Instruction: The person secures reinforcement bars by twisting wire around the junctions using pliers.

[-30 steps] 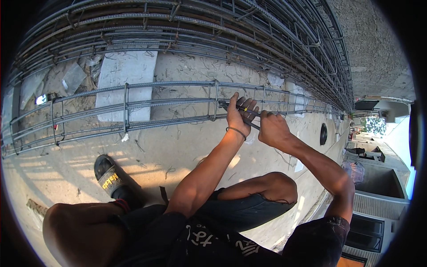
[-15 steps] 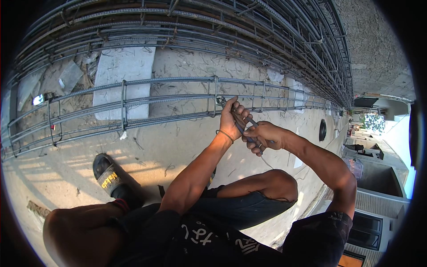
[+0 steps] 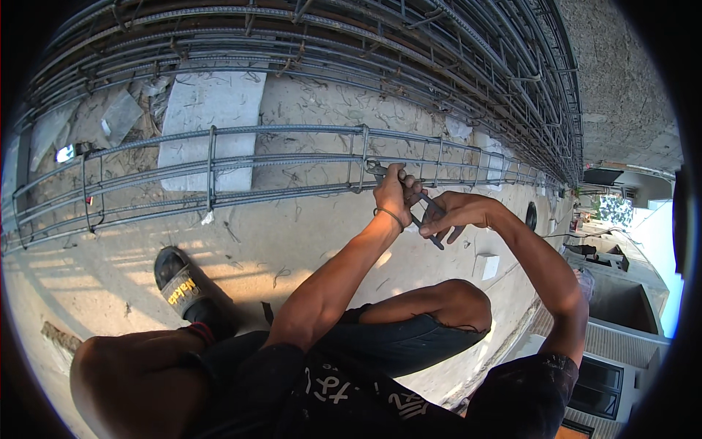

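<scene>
Rebar (image 3: 289,129) is ridged blue-grey, pliers (image 3: 433,205) dark grey, sheet (image 3: 212,102) at 10 o'clock white, sandal (image 3: 175,282) around 8 black, yellow-lettered, shirt (image 3: 351,410) at 6 black, white-lettered.

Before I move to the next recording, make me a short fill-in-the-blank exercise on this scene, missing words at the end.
1. The left hand grips the pincers near their head, while the right hand is at their ____.
2. A thin dark wristband circles the ____ wrist.
3. The rebar cage passes ____ (over/under) the white sheet.
4. The lettering on the slide sandal is ____ in colour.

Missing words: handles; left; over; yellow.
</scene>
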Demonstrator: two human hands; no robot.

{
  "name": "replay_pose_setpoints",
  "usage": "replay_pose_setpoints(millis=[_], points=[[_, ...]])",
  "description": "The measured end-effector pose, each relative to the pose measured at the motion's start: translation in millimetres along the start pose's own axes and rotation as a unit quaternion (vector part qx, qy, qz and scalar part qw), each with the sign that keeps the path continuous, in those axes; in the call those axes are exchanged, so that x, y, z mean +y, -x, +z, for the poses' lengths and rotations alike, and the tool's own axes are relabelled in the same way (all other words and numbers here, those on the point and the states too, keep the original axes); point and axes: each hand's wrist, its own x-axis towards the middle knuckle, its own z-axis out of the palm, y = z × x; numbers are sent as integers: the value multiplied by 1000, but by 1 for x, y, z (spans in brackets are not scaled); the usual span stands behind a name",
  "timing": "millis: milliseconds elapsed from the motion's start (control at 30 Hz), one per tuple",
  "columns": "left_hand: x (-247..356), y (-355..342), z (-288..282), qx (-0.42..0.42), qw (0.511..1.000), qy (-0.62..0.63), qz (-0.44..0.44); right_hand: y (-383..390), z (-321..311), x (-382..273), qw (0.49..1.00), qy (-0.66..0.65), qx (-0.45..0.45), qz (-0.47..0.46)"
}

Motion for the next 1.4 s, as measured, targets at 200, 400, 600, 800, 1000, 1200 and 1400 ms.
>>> replay_pose_setpoints(millis=[200, 400, 600, 800, 1000, 1200, 1400], points=[[0, -11, -17, -172, 979, 98, -51, -23, 24, 33, 929, -353, -111, 4], [-1, 1, 11, -14, 993, 118, 7, -10, 28, -8, 928, 267, 256, 45], [-9, -11, 24, 75, 992, 102, -9, -21, 43, 27, 762, 433, 481, -34], [-5, -10, -11, -185, 967, 173, -38, 1, 15, 12, 965, -255, -53, -1], [-7, -6, -4, -117, 980, 157, -32, -24, 38, 33, 960, 126, 248, -12], [-11, -15, 20, 31, 994, 94, -47, -14, 40, 42, 705, 438, 538, -148], [-9, -61, -38, -356, 918, 165, -56, 10, 31, 25, 957, -45, 277, -68]])
